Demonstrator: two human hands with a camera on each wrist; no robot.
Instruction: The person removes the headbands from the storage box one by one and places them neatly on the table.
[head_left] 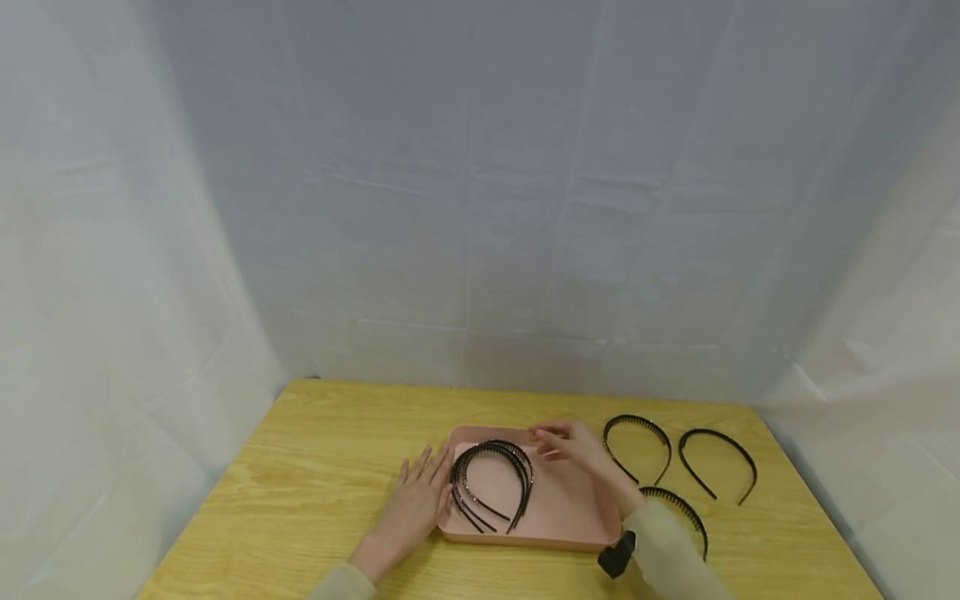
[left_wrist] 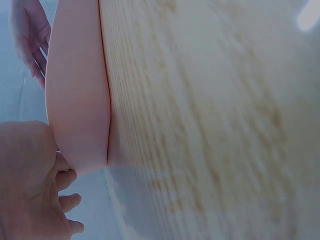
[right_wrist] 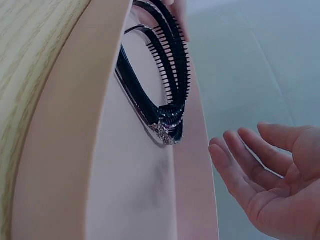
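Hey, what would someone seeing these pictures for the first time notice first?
Probably the pink tray at the middle of the wooden table, with a bundle of black headbands lying in its left half. The left hand rests flat against the tray's left edge, the right hand hovers open over it, and three loose headbands lie on the table to the right.

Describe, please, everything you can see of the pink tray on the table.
The pink tray is a shallow rectangle with rounded corners and a low raised rim, smooth and matte, plastic by its look. It lies flat on the wooden table, near the front edge. A stack of black toothed headbands lies in its left half; the right half is bare. The left hand rests flat against its left rim. The right hand hovers open over its far edge.
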